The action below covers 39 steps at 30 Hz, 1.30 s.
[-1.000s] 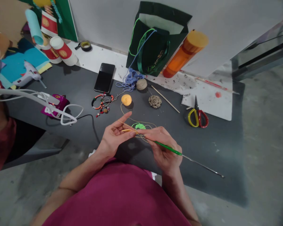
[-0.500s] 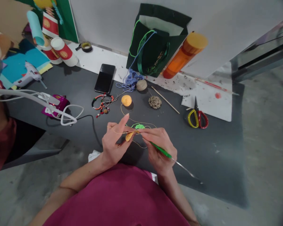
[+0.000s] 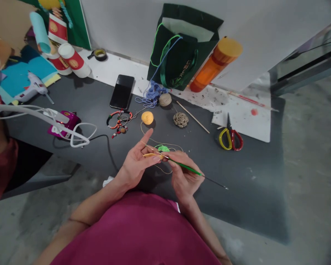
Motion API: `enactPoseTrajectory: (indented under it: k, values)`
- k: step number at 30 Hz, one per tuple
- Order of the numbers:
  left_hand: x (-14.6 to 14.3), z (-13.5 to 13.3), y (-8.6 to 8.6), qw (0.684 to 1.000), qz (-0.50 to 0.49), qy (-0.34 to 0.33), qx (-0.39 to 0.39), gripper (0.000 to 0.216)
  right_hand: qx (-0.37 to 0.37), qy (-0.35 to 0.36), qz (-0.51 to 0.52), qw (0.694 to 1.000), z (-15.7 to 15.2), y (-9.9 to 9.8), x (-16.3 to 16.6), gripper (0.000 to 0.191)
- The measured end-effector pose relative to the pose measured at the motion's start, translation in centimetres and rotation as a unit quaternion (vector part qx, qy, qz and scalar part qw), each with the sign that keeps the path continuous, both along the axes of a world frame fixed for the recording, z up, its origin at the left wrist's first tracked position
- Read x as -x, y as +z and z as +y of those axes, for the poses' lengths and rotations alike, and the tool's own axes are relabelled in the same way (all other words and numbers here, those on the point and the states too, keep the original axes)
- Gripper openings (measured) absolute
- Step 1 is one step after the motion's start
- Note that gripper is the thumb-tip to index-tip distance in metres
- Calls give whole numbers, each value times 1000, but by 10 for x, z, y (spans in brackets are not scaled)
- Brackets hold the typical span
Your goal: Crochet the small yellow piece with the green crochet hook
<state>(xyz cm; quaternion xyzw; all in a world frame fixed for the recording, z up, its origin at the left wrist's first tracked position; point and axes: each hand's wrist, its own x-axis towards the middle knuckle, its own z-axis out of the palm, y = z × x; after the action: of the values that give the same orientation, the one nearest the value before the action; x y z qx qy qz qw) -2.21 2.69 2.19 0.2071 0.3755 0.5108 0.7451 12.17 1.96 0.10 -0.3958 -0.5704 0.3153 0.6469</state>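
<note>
My left hand [image 3: 136,162] pinches a small yellow-orange crochet piece [image 3: 151,155] between thumb and fingers, its index finger raised with yarn running over it. A green-handled crochet hook [image 3: 186,168] is gripped in my right hand [image 3: 185,175]. The hook's near tip meets the crochet piece, and its long metal shaft points out to the right. Just beyond my fingers lies a bright green yarn piece [image 3: 163,148]. From the yellow yarn ball [image 3: 147,118], a thin strand loops across the table towards my hands.
Behind my hands are a phone [image 3: 122,92], beaded bracelets [image 3: 118,120], a beige yarn rosette [image 3: 180,120], a wooden stick [image 3: 193,117] and scissors [image 3: 230,138]. A dark green paper bag [image 3: 182,48] and orange bottle [image 3: 215,66] stand against the wall. A glue gun [image 3: 34,88] lies left.
My left hand has turned, laying the crochet piece flatter. The hook has tilted, its outer end swinging up and leftwards, and its near tip now shows at the piece.
</note>
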Motion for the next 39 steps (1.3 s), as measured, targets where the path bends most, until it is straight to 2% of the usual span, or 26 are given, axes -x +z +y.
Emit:
enactPoseTrajectory:
  k: [6,11,18,21,34,39]
  values:
    - [1,1,0,994,81,45,-53,93,-35,24,-65,997,-1,4,-7,30]
    - [3,2,-2,992,102,47,-57,89,-8,22,-77,997,-3,11,-8,20]
    - [3,3,-1,998,46,29,-16,89,100,16,44,994,-4,11,-5,7]
    - [3,3,-1,999,29,23,-14,88,115,29,60,991,-2,8,-6,7]
    - [4,4,-3,999,38,17,-17,86,87,41,16,995,0,15,-8,9]
    - [4,4,-2,999,45,23,-15,89,27,48,-31,998,0,17,-7,11]
